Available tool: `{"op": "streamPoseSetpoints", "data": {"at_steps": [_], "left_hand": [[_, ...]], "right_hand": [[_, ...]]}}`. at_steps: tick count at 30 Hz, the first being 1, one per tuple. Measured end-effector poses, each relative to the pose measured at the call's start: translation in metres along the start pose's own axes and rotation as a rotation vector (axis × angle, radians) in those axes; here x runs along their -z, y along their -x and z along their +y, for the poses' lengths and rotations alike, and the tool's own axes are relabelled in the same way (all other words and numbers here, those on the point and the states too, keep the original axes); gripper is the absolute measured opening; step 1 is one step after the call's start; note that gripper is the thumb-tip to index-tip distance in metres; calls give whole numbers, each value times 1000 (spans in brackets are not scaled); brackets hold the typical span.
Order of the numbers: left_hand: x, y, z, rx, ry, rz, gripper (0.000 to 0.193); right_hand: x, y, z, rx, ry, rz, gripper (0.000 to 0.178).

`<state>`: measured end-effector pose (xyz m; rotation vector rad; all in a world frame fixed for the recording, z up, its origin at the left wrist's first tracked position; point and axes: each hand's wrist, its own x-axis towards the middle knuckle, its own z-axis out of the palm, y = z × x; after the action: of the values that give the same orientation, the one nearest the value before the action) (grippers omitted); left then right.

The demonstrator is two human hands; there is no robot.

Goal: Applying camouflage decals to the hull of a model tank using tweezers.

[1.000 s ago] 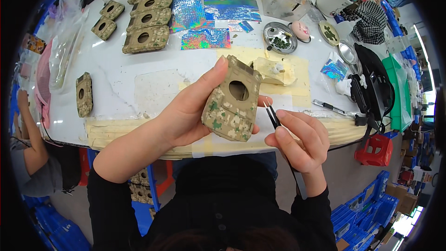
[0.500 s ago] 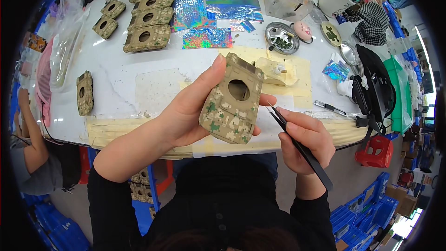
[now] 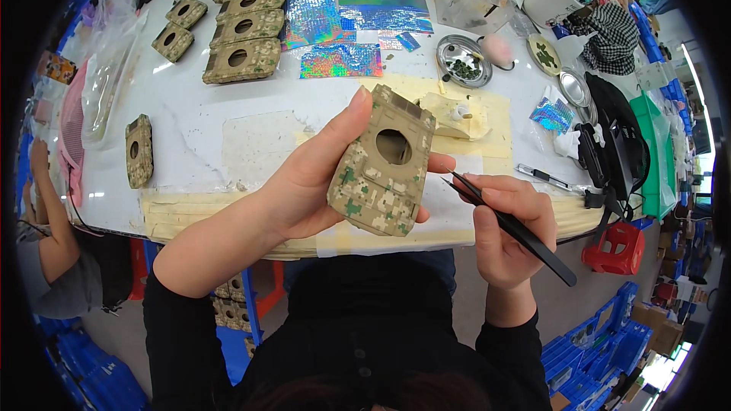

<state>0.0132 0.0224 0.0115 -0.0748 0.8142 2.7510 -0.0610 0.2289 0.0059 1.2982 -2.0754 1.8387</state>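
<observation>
Camouflage shell (image 3: 381, 183) is sitting at the centre of the frame, its round opening facing us. Going from the left, a lone similar shell (image 3: 138, 171) is resting near the left edge, and a row of others (image 3: 221, 65) is filling the upper left. Our left hand (image 3: 312, 186) is wrapping the held shell, thumb along its upper left side, fingers curling underneath. Right of centre, our right hand (image 3: 518, 232) is pinching black tweezers (image 3: 533, 245) between thumb and fingers; their tips are standing slightly apart near the left fingertips, and we cannot tell whether they are gripping anything. Since half a second ago, that hand has been shifting rightward; we are judging that the tweezers are not working on the shell just now.
</observation>
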Motion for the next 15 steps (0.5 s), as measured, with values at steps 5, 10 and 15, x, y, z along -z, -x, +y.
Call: {"op": "streamPoseSetpoints", "data": {"at_steps": [5, 10, 15], "left_hand": [[0, 0, -1, 6, 33, 13, 59], [1, 0, 0, 7, 25, -5, 58], [0, 0, 0, 3, -2, 7, 59]], "right_hand": [[2, 1, 0, -46, -64, -4, 16], [3, 1, 1, -91, -207, 4, 17], [5, -2, 2, -138, -345, -14, 16]]}}
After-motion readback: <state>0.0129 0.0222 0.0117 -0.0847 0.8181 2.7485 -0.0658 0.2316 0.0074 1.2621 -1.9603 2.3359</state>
